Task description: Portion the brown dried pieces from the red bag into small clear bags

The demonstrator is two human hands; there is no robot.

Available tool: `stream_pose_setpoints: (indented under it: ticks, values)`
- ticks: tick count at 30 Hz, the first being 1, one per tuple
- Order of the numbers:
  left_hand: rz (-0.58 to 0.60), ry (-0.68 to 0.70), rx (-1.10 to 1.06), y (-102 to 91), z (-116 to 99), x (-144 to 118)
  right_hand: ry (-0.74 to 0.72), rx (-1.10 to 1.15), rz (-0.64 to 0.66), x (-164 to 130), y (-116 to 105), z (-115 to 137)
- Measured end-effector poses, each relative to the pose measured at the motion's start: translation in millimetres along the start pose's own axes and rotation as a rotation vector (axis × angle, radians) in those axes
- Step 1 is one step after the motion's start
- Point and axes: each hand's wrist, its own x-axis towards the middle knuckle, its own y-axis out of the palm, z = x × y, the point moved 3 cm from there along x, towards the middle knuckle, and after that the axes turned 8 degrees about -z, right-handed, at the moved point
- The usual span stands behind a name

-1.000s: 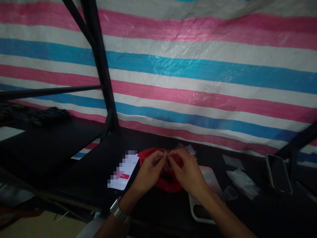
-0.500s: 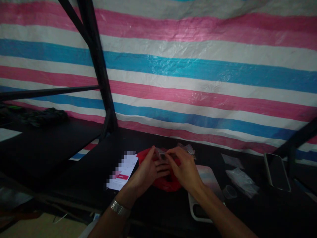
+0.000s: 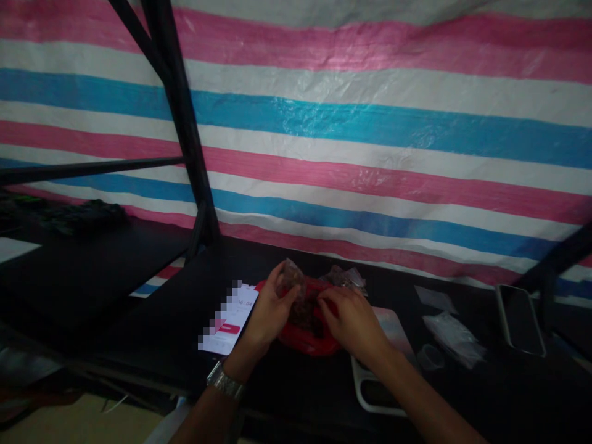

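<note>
My left hand [image 3: 274, 302] is closed on a small clear plastic bag [image 3: 292, 277] with something brownish inside, held up over the left side of a red plastic bag [image 3: 309, 344]. The red bag lies open and shows dark, loose contents whose kind I cannot make out. At its right side my right hand [image 3: 349, 314] has its fingertips pinched together over the contents; whatever they hold is too small to tell. Partly behind my right forearm lies a white digital scale [image 3: 393, 333]. Several filled clear bags [image 3: 346, 277] lie just behind the red one.
A lit phone [image 3: 234, 320] lies left of the red bag. To the right are a stack of clear bags [image 3: 456, 338], a single flat bag [image 3: 435, 298], a small clear cup [image 3: 430, 357] and a dark-screened phone [image 3: 520, 320]. A black metal post [image 3: 185, 123] rises at the left.
The small bag has passed from between both hands into my left hand, which has turned and closed round it. My right hand has moved slightly right and down to the red bag's contents.
</note>
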Motion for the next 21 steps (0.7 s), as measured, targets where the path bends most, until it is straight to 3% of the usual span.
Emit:
stream_pose_setpoints:
  ticks: [3, 7, 11, 21]
  values:
    - [0.111, 0.081, 0.072, 2.8, 5, -1, 0.059, -0.031, -0.028, 2, -7, -1]
    - [0.160, 0.107, 0.128, 3.5, 5, -2, 0.063, -0.128, 0.036, 1, -13, -2]
    - [0.194, 0.080, 0.112, 5.8, -1, -6, 0.011, -0.211, 0.097, -2, -14, -6]
    - [0.333, -0.088, -0.035, 14.8, -2, -17, 0.008, -0.240, 0.056, -2, -18, -9]
